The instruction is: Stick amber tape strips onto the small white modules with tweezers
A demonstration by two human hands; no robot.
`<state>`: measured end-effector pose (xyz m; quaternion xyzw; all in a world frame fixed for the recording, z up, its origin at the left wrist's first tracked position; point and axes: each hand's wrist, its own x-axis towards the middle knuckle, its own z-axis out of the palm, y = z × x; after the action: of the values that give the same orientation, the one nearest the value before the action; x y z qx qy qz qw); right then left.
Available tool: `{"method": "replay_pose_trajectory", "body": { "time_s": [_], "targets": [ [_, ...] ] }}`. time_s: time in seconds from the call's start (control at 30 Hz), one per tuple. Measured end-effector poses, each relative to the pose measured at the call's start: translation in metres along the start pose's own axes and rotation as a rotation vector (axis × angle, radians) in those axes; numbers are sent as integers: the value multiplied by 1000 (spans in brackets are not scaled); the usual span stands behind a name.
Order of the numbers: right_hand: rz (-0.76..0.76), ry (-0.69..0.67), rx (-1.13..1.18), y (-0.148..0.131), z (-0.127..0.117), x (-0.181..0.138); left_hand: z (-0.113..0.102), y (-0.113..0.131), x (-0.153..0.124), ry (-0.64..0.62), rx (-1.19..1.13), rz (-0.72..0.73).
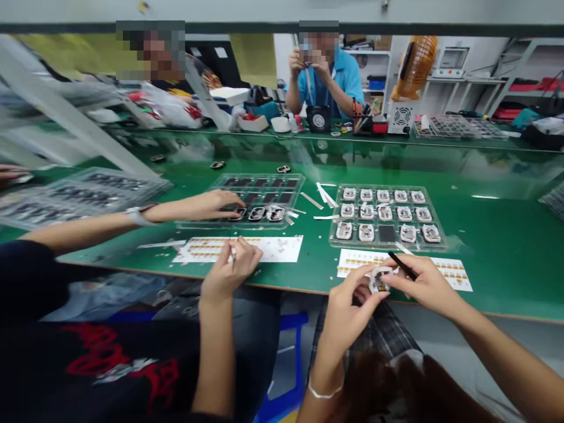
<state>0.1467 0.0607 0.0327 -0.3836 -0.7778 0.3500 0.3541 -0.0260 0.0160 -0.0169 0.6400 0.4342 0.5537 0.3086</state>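
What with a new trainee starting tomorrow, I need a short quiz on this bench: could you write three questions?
1. True or false: the person's right hand holds a slim black tool.
2. The small part pinched by the left hand is: A) above the near edge of the green table; B) seated in the clear tray; C) on the floor.
3. Fill in: the co-worker's nearer hand rests on a ______ lying flat on the table.

Key: 1 true; 2 A; 3 white sheet.
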Motion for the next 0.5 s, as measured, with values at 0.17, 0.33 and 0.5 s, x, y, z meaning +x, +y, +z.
{"method": "replay_pose_trajectory", "body": {
  "time_s": [0.17, 0.33, 0.5],
  "targets": [
    [-10, -82, 38, 19, -6, 8, 7, -6, -4, -13, 1, -75],
    [-167, 28, -74, 82, -40, 45, 4, -19, 1, 91, 307, 129],
    [-422, 152, -461, 117, -77, 92, -7, -20, 4, 172, 363, 180]
  ]
}}
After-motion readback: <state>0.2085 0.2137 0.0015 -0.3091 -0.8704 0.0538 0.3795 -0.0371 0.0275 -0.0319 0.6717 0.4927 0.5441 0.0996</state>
